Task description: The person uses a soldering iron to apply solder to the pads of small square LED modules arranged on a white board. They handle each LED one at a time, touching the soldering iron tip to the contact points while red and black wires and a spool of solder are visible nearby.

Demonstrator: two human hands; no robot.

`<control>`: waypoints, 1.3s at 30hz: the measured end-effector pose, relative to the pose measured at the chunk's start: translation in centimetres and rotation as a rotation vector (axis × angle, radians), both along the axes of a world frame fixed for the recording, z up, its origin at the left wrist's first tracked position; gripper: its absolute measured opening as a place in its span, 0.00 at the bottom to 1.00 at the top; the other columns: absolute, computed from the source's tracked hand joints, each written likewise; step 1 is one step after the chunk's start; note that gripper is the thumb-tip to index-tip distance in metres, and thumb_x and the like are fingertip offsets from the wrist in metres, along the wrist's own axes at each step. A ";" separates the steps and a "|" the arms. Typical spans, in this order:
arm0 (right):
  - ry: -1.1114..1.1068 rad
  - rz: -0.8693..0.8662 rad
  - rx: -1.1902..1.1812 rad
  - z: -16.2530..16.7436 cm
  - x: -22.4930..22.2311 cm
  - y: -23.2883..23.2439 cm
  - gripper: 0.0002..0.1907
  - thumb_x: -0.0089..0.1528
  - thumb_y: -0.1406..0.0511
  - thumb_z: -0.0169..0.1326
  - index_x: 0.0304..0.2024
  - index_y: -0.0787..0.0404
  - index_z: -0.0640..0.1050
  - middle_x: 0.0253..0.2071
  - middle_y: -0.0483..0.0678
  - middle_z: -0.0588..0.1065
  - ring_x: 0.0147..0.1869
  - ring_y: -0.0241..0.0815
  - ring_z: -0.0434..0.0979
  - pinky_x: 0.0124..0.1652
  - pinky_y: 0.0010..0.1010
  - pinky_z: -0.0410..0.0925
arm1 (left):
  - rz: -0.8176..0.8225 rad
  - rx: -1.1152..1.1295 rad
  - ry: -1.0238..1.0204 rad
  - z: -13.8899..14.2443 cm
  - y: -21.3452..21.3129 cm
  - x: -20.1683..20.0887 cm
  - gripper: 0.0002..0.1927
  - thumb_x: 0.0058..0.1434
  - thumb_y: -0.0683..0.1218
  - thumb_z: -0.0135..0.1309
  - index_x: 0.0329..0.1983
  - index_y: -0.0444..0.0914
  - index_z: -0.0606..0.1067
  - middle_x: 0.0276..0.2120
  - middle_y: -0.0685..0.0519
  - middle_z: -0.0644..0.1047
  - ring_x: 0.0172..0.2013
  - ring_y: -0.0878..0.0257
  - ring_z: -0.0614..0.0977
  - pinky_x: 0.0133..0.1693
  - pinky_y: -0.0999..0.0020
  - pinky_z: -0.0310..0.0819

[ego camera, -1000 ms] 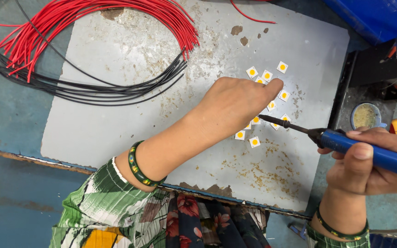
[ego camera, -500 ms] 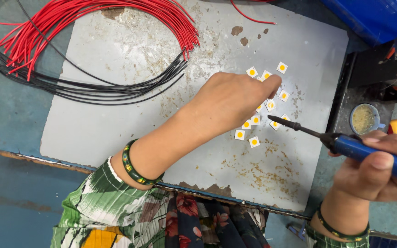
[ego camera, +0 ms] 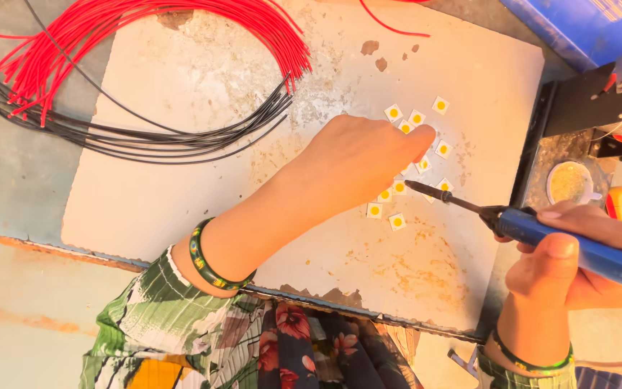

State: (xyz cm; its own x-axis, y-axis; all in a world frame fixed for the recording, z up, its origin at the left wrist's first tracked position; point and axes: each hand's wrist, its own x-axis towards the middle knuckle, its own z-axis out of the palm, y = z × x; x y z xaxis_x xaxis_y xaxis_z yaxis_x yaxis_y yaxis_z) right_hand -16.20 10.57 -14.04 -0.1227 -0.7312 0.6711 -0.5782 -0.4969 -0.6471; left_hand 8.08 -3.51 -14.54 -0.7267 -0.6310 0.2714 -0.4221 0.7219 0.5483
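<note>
Soldering iron [ego camera: 541, 234] in right-hand grip [ego camera: 577, 259], level.

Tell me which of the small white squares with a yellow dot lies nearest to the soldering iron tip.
The square just right of the soldering iron tip, below the left hand; the other squares lie farther away.

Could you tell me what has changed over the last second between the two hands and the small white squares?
The right hand has drawn the blue-handled soldering iron slightly back to the right, off the small white squares with yellow centres. The left hand stays pressed on the squares; the red wires and black wires have not moved.
</note>
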 end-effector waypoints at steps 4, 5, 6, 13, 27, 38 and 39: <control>-0.008 -0.014 -0.003 -0.5 -0.1 0.0 0.30 0.77 0.50 0.57 0.45 0.72 0.65 0.28 0.55 0.71 0.26 0.45 0.77 0.29 0.25 0.70 | 0.003 0.006 0.023 0.1 0.0 0.1 0.07 0.61 0.43 0.52 0.41 0.39 0.71 0.21 0.49 0.79 0.24 0.47 0.82 0.24 0.51 0.72; -0.004 -0.014 -0.014 -0.6 -0.2 0.0 0.30 0.77 0.50 0.57 0.45 0.72 0.65 0.28 0.55 0.71 0.26 0.45 0.77 0.29 0.25 0.70 | 0.008 -0.008 0.022 0.1 -0.1 0.1 0.07 0.60 0.42 0.52 0.41 0.39 0.71 0.21 0.49 0.79 0.24 0.47 0.82 0.24 0.51 0.72; 0.001 -0.013 -0.026 -0.8 -0.5 -0.2 0.30 0.76 0.50 0.57 0.45 0.72 0.65 0.27 0.55 0.71 0.25 0.45 0.77 0.29 0.26 0.70 | 0.007 -0.007 0.027 0.1 -0.1 0.1 0.07 0.60 0.42 0.52 0.41 0.39 0.71 0.22 0.49 0.79 0.24 0.47 0.82 0.24 0.51 0.72; 0.025 0.021 -0.098 -1.6 -1.4 -0.4 0.26 0.76 0.53 0.58 0.46 0.71 0.65 0.29 0.56 0.71 0.26 0.43 0.75 0.31 0.30 0.71 | 0.002 0.021 0.003 0.4 -0.2 0.1 0.06 0.61 0.43 0.51 0.41 0.39 0.72 0.23 0.49 0.80 0.26 0.47 0.83 0.25 0.51 0.73; -0.059 0.116 -0.248 -2.1 -5.1 -0.6 0.21 0.76 0.58 0.48 0.44 0.75 0.68 0.31 0.59 0.67 0.24 0.46 0.65 0.27 0.33 0.62 | -0.022 -0.019 0.028 0.3 0.0 0.3 0.07 0.60 0.41 0.53 0.42 0.37 0.72 0.24 0.49 0.81 0.27 0.47 0.84 0.26 0.51 0.74; -0.002 0.109 -0.267 -1.7 -5.0 -0.5 0.22 0.75 0.57 0.49 0.41 0.73 0.68 0.31 0.58 0.66 0.24 0.46 0.66 0.28 0.31 0.64 | -0.051 -0.042 -0.022 0.4 0.4 0.2 0.14 0.55 0.38 0.55 0.46 0.35 0.72 0.23 0.50 0.80 0.26 0.50 0.84 0.24 0.54 0.75; 0.005 0.109 -0.274 -1.6 -5.0 -0.6 0.22 0.74 0.57 0.49 0.40 0.73 0.68 0.30 0.57 0.66 0.24 0.45 0.67 0.27 0.30 0.63 | -0.059 -0.025 -0.019 0.5 0.4 0.2 0.14 0.56 0.38 0.55 0.46 0.35 0.72 0.22 0.50 0.80 0.26 0.51 0.84 0.25 0.54 0.75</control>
State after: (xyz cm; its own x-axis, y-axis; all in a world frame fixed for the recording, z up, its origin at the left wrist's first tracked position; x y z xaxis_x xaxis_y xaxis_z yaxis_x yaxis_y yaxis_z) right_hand -21.19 9.98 -15.63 -0.0498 -0.5309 0.8460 -0.5148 -0.7122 -0.4773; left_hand 8.30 -3.11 -14.05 -0.7676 -0.5803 0.2721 -0.3888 0.7591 0.5222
